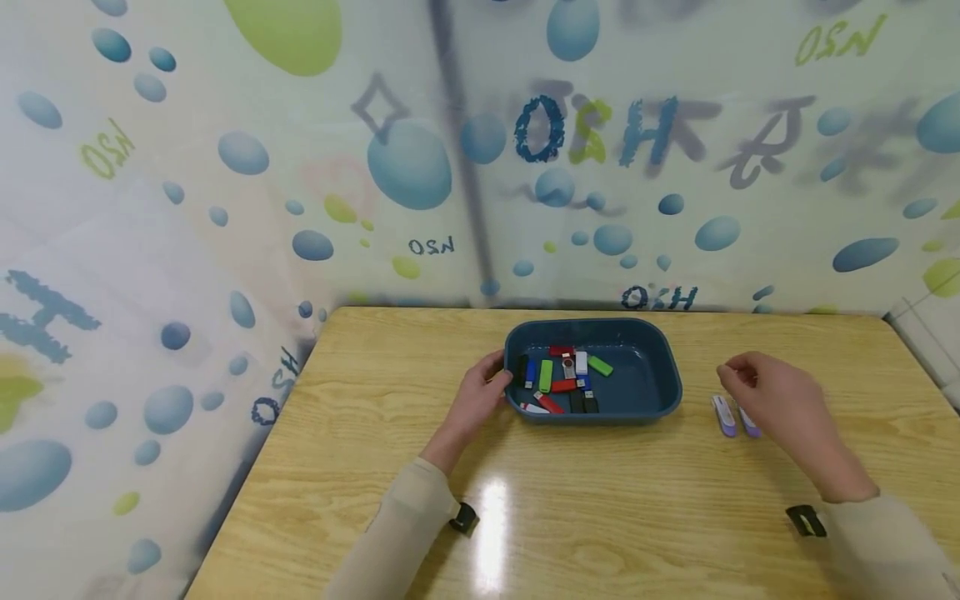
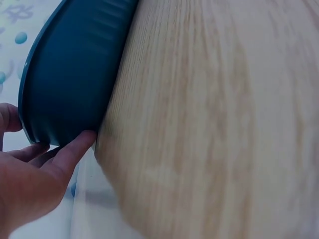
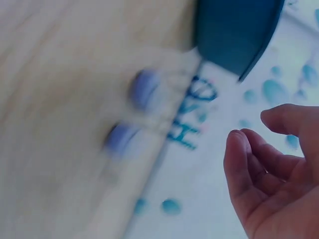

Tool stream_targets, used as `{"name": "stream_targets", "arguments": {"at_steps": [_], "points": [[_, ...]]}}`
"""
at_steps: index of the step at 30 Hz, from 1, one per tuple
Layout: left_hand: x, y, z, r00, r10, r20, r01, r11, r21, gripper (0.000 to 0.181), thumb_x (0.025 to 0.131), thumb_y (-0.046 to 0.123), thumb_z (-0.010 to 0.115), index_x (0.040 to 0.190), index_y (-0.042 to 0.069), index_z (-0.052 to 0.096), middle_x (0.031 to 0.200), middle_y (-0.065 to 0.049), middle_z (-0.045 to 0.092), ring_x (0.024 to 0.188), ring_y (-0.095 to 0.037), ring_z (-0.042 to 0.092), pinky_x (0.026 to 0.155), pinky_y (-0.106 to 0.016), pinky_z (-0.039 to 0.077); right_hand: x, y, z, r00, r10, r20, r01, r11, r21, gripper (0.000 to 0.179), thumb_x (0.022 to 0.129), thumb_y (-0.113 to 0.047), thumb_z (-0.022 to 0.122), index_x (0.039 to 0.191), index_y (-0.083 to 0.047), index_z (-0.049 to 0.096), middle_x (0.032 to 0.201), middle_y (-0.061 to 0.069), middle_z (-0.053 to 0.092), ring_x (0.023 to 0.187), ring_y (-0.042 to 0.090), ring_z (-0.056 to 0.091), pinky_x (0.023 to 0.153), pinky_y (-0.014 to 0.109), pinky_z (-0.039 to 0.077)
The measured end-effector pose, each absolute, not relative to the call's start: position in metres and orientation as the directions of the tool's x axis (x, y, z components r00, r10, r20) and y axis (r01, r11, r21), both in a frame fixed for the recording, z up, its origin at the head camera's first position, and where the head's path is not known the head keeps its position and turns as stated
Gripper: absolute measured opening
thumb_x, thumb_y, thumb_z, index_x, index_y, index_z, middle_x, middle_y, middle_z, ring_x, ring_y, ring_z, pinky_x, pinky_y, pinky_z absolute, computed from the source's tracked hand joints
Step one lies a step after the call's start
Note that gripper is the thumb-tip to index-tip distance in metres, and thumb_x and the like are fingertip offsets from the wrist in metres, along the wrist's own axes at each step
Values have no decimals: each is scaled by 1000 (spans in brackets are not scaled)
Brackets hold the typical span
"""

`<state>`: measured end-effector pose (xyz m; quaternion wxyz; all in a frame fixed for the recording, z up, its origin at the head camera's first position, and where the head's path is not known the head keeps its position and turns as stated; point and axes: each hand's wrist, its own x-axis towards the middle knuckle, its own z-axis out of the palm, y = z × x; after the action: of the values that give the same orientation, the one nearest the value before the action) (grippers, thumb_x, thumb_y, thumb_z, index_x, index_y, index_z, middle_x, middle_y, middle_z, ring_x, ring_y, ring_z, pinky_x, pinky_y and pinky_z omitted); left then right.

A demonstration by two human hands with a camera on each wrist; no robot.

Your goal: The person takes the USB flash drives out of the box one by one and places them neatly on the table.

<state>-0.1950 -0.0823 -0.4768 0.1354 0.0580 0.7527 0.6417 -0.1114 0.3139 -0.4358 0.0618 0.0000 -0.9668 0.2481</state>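
A dark blue plastic bin [image 1: 637, 412] stands at the back of the wooden table, with several USB sticks [image 1: 546, 376] in red, green, blue, black and white lying in its left and middle part. My left hand [image 1: 478, 392] holds the bin's left end, the thumb at the rim; in the left wrist view its fingers [image 2: 75, 152] lie against the outer wall. To the right of the bin, my right hand [image 1: 780, 400] is over two small white-and-purple pieces [image 1: 724, 416] shaped like nail clippers. Its fingers are loosely bent, thumb and fingertips apart with nothing between them.
Wood-grain table [image 1: 600, 508] stretches in front of the bin. Behind and to the left hangs a patterned sheet [image 1: 420, 275] with blue and green drops, meeting the table's back edge. Dark straps [image 1: 464, 518] show at both sleeve cuffs.
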Motion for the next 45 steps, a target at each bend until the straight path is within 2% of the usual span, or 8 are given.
{"name": "stream_targets", "arguments": {"at_steps": [5,16,25,29,32,35,39,45], "points": [[-195,-83,-478,-954,268,-132,-84,183,979,49,107,15,50,154,1,45,153,-21,50,133,-36,54,99,-49,55,-120,281,-425,-981,-2,193,-97,871,-482,28,103,-22,63,108,4,72,86,8,71,71,22,62,61,40,49],[-194,-84,-478,-953,268,-139,-97,162,982,50,108,16,50,154,-1,43,154,-23,47,134,-39,52,99,-51,54,-151,218,-423,-987,-72,144,-138,837,-529,27,103,-21,63,112,3,71,99,16,69,82,27,63,70,46,53],[-193,-85,-479,-954,275,-124,-91,130,987,50,106,14,51,153,-1,45,153,-21,49,135,-36,53,100,-50,54,-179,183,-439,-993,-112,43,-118,847,-519,43,102,-24,65,131,7,63,105,18,68,85,28,63,71,47,54],[-193,-84,-478,-954,276,-120,-87,130,988,49,106,14,51,152,0,47,152,-21,50,133,-36,54,99,-49,54,-188,174,-442,-995,-97,-6,-82,869,-488,46,102,-25,65,133,8,62,106,20,67,83,28,62,71,46,55],[-192,-83,-475,-954,276,-120,-84,138,987,48,106,13,50,152,-1,47,151,-22,51,132,-37,54,99,-48,55,-195,169,-444,-995,-89,-33,-64,884,-463,43,102,-25,64,128,10,64,107,23,68,82,28,63,74,46,57],[-192,-82,-475,-955,273,-118,-82,139,987,48,106,13,50,152,-2,46,150,-24,51,132,-39,54,97,-49,56,-201,165,-446,-995,-84,-45,-54,889,-455,32,102,-25,64,99,5,71,81,15,66,67,25,60,60,39,53],[-193,-83,-478,-955,275,-113,-79,129,988,49,106,13,49,152,-4,45,151,-25,49,132,-40,53,96,-49,56,-207,161,-449,-995,-66,-70,-27,889,-457,40,102,-27,64,67,-9,58,56,2,44,52,20,48,48,30,34],[-192,-84,-477,-957,266,-117,-83,134,988,48,106,13,51,152,-1,47,150,-22,52,131,-36,55,97,-47,56,-214,156,-452,-991,-47,-124,11,903,-429,36,102,-29,65,76,-3,66,63,6,53,57,22,54,51,30,38]]}}
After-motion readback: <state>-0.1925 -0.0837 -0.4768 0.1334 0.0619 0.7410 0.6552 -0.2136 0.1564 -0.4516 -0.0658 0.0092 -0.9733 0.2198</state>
